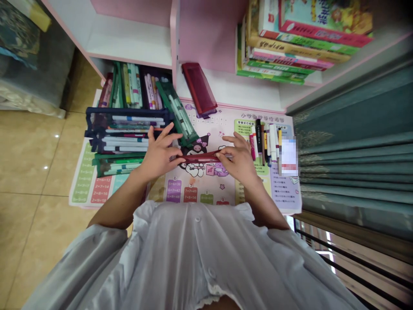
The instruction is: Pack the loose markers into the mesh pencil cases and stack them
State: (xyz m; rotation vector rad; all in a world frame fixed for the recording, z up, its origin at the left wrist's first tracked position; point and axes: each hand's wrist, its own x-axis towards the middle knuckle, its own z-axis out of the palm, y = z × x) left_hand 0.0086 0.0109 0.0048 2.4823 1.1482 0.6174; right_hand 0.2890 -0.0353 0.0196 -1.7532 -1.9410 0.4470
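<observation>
A dark red mesh pencil pouch (pixel 200 158) is stretched between my two hands above the printed desk mat (pixel 211 185). My left hand (pixel 163 153) pinches its left end between thumb and forefinger, the other fingers spread. At the right end, the thumb and forefinger of my right hand (pixel 237 157) are closed on it. Whether anything lies inside the pouch I cannot tell. Just behind it rests a green mesh pouch (pixel 180 118) with pens in it. Left of my left hand, several pen-filled pouches (pixel 129 129) in dark blue and green are stacked.
More dark red mesh pouches (pixel 200 90) lie at the shelf's edge. On the right are loose pens and markers (pixel 264 140) and a blurred white rectangle (pixel 289 157). Books (pixel 300 47) are stacked on the shelf (pixel 226 84). A teal curtain (pixel 355 142) hangs at the right.
</observation>
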